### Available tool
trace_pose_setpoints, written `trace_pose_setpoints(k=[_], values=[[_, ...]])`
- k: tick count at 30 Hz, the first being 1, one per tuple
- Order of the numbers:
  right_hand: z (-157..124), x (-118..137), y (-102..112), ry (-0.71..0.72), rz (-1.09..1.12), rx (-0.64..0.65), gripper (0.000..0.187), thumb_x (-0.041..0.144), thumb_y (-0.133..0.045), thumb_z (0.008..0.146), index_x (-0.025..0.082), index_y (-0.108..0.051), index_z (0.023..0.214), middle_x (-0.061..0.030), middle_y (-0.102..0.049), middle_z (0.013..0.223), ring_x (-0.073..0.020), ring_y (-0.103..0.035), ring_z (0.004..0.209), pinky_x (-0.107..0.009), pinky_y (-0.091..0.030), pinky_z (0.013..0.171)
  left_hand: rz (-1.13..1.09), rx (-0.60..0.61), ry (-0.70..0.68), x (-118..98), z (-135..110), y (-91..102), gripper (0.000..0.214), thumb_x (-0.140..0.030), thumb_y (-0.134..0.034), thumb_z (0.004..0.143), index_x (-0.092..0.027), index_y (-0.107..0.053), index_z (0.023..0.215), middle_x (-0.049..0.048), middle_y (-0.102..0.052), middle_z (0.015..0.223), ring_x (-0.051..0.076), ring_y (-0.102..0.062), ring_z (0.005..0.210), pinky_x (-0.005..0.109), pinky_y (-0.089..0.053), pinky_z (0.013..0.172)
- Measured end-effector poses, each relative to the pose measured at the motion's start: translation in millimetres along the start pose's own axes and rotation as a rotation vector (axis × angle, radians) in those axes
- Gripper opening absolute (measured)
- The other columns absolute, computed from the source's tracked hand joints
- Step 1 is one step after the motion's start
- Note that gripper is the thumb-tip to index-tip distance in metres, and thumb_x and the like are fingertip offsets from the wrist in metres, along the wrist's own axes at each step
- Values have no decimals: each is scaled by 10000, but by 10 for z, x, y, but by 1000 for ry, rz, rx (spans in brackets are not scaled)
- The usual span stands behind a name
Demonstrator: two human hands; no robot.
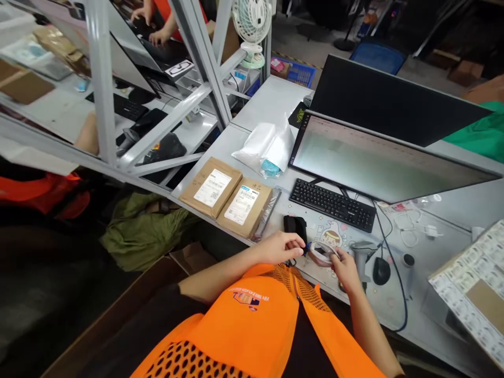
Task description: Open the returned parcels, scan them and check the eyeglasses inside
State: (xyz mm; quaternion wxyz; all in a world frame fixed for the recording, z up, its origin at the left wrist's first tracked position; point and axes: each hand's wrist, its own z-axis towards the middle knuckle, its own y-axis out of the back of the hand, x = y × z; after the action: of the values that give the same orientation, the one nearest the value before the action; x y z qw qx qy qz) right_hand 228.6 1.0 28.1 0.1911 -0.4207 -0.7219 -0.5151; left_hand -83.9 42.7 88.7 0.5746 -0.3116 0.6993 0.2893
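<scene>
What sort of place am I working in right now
It looks like a parcel-handling or packing station, perhaps in a warehouse. Two labelled brown parcels lie on the desk, a handheld scanner sits near the mouse, and a monitor stands behind the keyboard.

You have a pale grey surface (429,273) before you, with a metal frame (207,63) of posts and diagonal braces along its left edge. Through that frame you see a second workbench (35,113). Past your surface's far-left corner lie a blue crate (303,74) and grey floor (293,42). Beyond the far edge, a blue chair (378,56) sits in dimmer light.
</scene>
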Motion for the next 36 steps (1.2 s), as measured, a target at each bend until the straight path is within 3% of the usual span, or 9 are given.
trace_pose_setpoints(k=[5, 8, 11, 15, 21, 23, 27, 33, 36], values=[[-32, -189, 202, 142, 71, 88, 384, 503, -556, 830, 164, -718, 908, -62, -718, 801, -203, -566, 682, -292, -432, 625, 173, -337, -45, 296, 428, -1050, 250, -390, -718, 912, -198, -704, 1071, 83, -734, 1040, 215, -715, 907, 342, -581, 842], [-88, -280, 296, 236, 106, 99, 318, 484, -586, 819, 181, -681, 804, -52, -700, 784, -208, -572, 734, -294, -443, 682, 325, -483, -20, 405, 560, -1459, 323, -340, -760, 862, -194, -667, 1135, 121, -689, 1197, 277, -677, 1123, 421, -535, 1019], [-109, -344, 399, 270, 158, 119, 294, 486, -594, 818, 203, -625, 742, -25, -661, 739, -195, -551, 717, -287, -437, 682, 317, -507, 74, 466, 628, -1719, 246, -258, -715, 871, -206, -651, 1104, 96, -720, 1123, 269, -691, 1089, 420, -533, 1007], [-75, -430, 527, 294, 183, 155, 254, 454, -571, 822, 210, -625, 778, -13, -654, 748, -197, -564, 738, -285, -438, 697, 220, -443, 99, 488, 654, -1869, 214, -135, -625, 864, -232, -617, 1055, 28, -742, 977, 201, -719, 920, 323, -556, 874], [-82, -557, 638, 322, 75, 169, 276, 367, -608, 756, 210, -610, 982, 14, -652, 785, -175, -520, 673, -296, -419, 720, 313, -408, -13, 421, 625, -1871, 320, -82, -537, 853, -236, -592, 1128, 13, -689, 947, 177, -666, 812, 291, -521, 794], [-121, -592, 656, 370, 37, 152, 277, 310, -600, 746, 223, -566, 1007, 32, -634, 773, -164, -493, 646, -286, -403, 703, 372, -361, -72, 410, 631, -1854, 291, -70, -496, 860, -228, -630, 1064, 19, -667, 925, 178, -647, 807, 299, -518, 813], [-203, -658, 630, 487, 29, 159, 61, 250, -515, 812, 235, -543, 865, 24, -609, 739, -164, -540, 663, -276, -429, 707, 492, -311, -95, 430, 680, -1888, 282, -103, -460, 912, -213, -710, 841, 67, -638, 976, 202, -659, 894, 325, -532, 861], [-240, -715, 485, 511, -9, 245, 251, 201, -431, 922, 226, -681, 914, 2, -675, 708, -186, -659, 657, -293, -505, 732, 576, -476, 116, 422, 768, -2070, 236, -249, -538, 986, -278, -729, 1122, 79, -614, 1141, 244, -699, 983, 358, -580, 865], [-207, -736, 420, 564, -145, 185, 316, 140, -445, 910, 219, -738, 1000, -52, -782, 936, -209, -712, 826, -314, -516, 835, 581, -445, 88, 436, 798, -2100, 341, -147, -545, 939, -270, -677, 1228, 96, -581, 1239, 259, -687, 1086, 380, -585, 947]])
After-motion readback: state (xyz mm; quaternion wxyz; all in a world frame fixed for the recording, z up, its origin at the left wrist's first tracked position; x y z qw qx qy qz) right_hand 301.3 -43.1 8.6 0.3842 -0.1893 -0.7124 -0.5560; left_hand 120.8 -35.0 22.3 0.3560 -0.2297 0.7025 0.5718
